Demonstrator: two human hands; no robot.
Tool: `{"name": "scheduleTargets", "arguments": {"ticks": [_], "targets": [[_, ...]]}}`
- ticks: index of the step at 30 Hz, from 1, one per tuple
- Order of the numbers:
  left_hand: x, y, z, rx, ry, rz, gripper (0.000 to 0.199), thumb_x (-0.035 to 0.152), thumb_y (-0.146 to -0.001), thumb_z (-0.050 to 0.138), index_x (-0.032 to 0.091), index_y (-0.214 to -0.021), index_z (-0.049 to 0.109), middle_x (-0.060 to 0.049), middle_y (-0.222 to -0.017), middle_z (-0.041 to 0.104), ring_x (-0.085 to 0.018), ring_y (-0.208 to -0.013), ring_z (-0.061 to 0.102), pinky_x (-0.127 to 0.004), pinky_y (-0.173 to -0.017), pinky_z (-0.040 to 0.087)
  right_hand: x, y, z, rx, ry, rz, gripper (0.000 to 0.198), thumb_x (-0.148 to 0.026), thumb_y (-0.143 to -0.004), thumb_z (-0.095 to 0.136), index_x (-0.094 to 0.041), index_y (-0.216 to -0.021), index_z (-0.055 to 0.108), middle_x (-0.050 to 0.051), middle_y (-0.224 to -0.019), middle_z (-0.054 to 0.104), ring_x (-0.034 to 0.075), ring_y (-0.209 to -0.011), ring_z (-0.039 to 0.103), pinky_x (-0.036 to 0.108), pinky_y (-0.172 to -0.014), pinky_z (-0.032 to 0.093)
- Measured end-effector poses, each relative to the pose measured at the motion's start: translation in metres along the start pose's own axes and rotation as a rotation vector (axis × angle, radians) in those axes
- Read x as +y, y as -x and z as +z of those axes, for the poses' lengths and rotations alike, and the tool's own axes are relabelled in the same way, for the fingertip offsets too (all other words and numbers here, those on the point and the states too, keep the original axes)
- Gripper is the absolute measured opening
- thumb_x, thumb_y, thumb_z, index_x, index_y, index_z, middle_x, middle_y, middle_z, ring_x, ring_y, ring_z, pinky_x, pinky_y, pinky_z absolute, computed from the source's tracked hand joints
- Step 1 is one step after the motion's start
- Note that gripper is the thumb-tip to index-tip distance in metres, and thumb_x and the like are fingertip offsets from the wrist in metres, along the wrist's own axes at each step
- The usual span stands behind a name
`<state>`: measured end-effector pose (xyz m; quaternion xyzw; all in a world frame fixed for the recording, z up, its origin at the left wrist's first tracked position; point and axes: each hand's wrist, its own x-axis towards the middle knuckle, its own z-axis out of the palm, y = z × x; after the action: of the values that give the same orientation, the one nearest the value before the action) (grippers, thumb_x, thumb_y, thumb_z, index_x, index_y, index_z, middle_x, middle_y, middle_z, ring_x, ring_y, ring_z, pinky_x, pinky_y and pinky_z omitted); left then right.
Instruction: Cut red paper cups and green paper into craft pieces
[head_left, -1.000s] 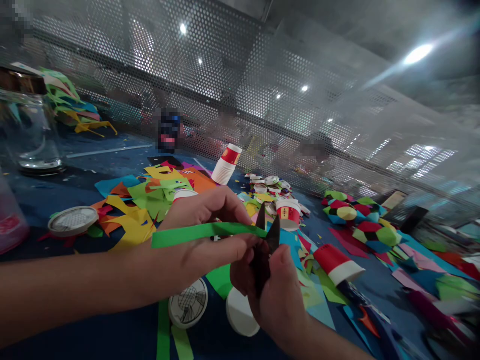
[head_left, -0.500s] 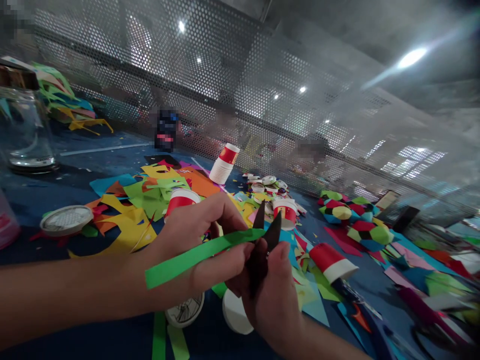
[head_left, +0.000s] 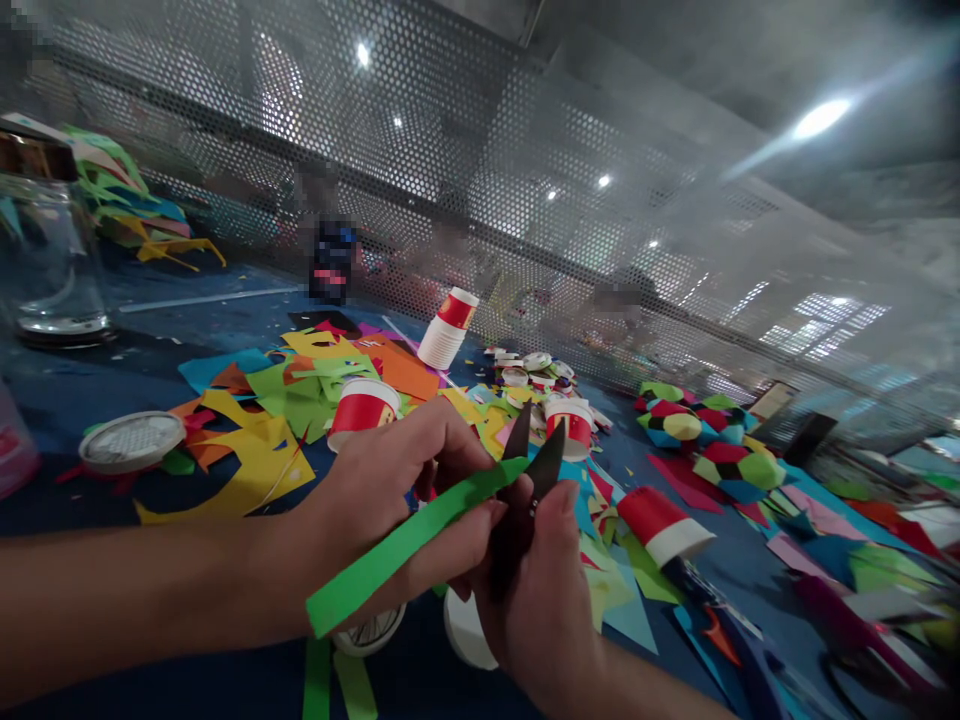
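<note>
My left hand (head_left: 390,500) pinches a green paper strip (head_left: 405,555) whose loose end hangs down to the left over my wrist. The strip's upper tip lies between the parted dark blades of the scissors (head_left: 546,462). Wrapped round the scissors' handles is my right hand (head_left: 547,610), thumb up along the side. Both hands meet close together above the blue table. Beneath them, a round white lid (head_left: 469,630) and another lid with dark lines (head_left: 375,632) are partly hidden. Just behind the hands stand a red and white paper cup (head_left: 365,412) and a second paper cup (head_left: 568,428).
Colored paper scraps (head_left: 255,450) cover much of the blue table. A glass jar (head_left: 52,240) stands at the left, a cup stack (head_left: 448,330) farther back. A tipped cup (head_left: 664,525), patterned paper balls (head_left: 739,465) and a purple-handled tool (head_left: 862,630) lie right. Behind rises a perforated metal screen (head_left: 480,150).
The green strip's loose end has swung down and slightly right. My left hand has lowered a little, showing more of the cup behind it. The scissors stay around the strip's tip.
</note>
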<state>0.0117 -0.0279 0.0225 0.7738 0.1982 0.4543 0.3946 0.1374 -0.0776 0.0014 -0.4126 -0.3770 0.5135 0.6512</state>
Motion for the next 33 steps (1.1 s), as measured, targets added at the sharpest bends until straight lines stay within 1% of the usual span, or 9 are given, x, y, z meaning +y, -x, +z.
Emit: {"name": "scheduleTargets", "arguments": {"ticks": [3,5,7,13,17,23,27,31,33], "targets": [[0.003,0.001,0.002,-0.011,0.112,-0.057,0.011,0.025,-0.085,0.061,0.027,-0.086,0.05,0.006,-0.058,0.067,-0.016,-0.048,0.068,-0.025,-0.045,0.052,0.002,0.001,0.002,0.03,-0.033,0.018,0.062,-0.084,-0.058,0.065,-0.024,-0.055,0.051,-0.005,-0.048,0.038,0.011,-0.042,0.031,0.025,-0.037,0.031],[0.004,0.002,0.002,-0.005,0.183,-0.093,0.011,0.029,-0.088,0.061,0.026,-0.087,0.05,0.006,-0.058,0.066,-0.015,-0.049,0.069,-0.023,-0.044,0.053,0.004,0.002,0.004,0.014,-0.056,0.025,0.062,-0.085,-0.06,0.063,-0.024,-0.056,0.053,-0.005,-0.046,0.039,0.011,-0.041,0.032,0.025,-0.036,0.032],[0.004,0.003,0.002,-0.004,0.209,-0.096,0.012,0.03,-0.089,0.061,0.026,-0.088,0.05,0.006,-0.059,0.066,-0.014,-0.048,0.068,-0.021,-0.043,0.053,0.005,0.004,0.007,0.009,-0.073,0.037,0.062,-0.085,-0.059,0.063,-0.024,-0.056,0.053,-0.006,-0.045,0.041,0.011,-0.04,0.033,0.026,-0.036,0.034],[-0.008,0.004,0.0,-0.005,0.126,0.031,0.012,0.025,-0.09,0.061,0.028,-0.092,0.049,0.012,-0.054,0.065,-0.012,-0.044,0.067,-0.017,-0.041,0.052,0.005,0.004,0.014,0.093,-0.054,0.044,0.064,-0.087,-0.054,0.063,-0.024,-0.057,0.052,-0.007,-0.041,0.044,0.01,-0.035,0.033,0.026,-0.035,0.038],[-0.01,0.003,0.001,0.049,0.038,0.074,0.014,0.026,-0.087,0.063,0.027,-0.091,0.049,0.011,-0.053,0.066,-0.013,-0.043,0.067,-0.018,-0.038,0.051,0.007,0.003,0.013,0.082,-0.048,0.017,0.063,-0.086,-0.056,0.063,-0.024,-0.058,0.053,-0.008,-0.041,0.044,0.01,-0.033,0.033,0.027,-0.034,0.038],[-0.008,0.001,0.004,0.097,0.045,0.103,0.016,0.02,-0.083,0.065,0.026,-0.087,0.05,0.011,-0.055,0.065,-0.011,-0.038,0.065,-0.015,-0.035,0.049,0.012,0.002,0.007,0.207,-0.037,-0.018,0.06,-0.085,-0.055,0.066,-0.025,-0.061,0.057,-0.007,-0.045,0.046,0.011,-0.04,0.037,0.024,-0.036,0.038],[-0.01,0.002,0.005,0.089,0.067,0.126,0.019,0.017,-0.083,0.066,0.025,-0.088,0.05,0.011,-0.058,0.065,-0.01,-0.039,0.065,-0.014,-0.035,0.049,0.011,0.001,0.008,0.159,-0.049,-0.051,0.058,-0.082,-0.059,0.066,-0.025,-0.059,0.055,-0.007,-0.045,0.046,0.01,-0.038,0.036,0.022,-0.034,0.034],[-0.01,0.002,0.003,0.075,0.071,0.148,0.018,0.014,-0.083,0.065,0.025,-0.09,0.052,0.011,-0.06,0.065,-0.009,-0.04,0.065,-0.014,-0.036,0.05,0.006,0.001,0.013,0.125,-0.087,-0.079,0.057,-0.079,-0.055,0.072,-0.025,-0.058,0.054,-0.009,-0.044,0.043,0.007,-0.033,0.027,0.021,-0.031,0.028],[-0.01,0.001,0.003,0.063,0.065,0.18,0.018,0.013,-0.083,0.064,0.026,-0.093,0.055,0.011,-0.061,0.066,-0.009,-0.041,0.064,-0.015,-0.038,0.051,0.004,0.002,0.015,0.106,-0.102,-0.081,0.056,-0.078,-0.056,0.073,-0.025,-0.057,0.054,-0.01,-0.042,0.043,0.006,-0.032,0.023,0.021,-0.031,0.026]]}}
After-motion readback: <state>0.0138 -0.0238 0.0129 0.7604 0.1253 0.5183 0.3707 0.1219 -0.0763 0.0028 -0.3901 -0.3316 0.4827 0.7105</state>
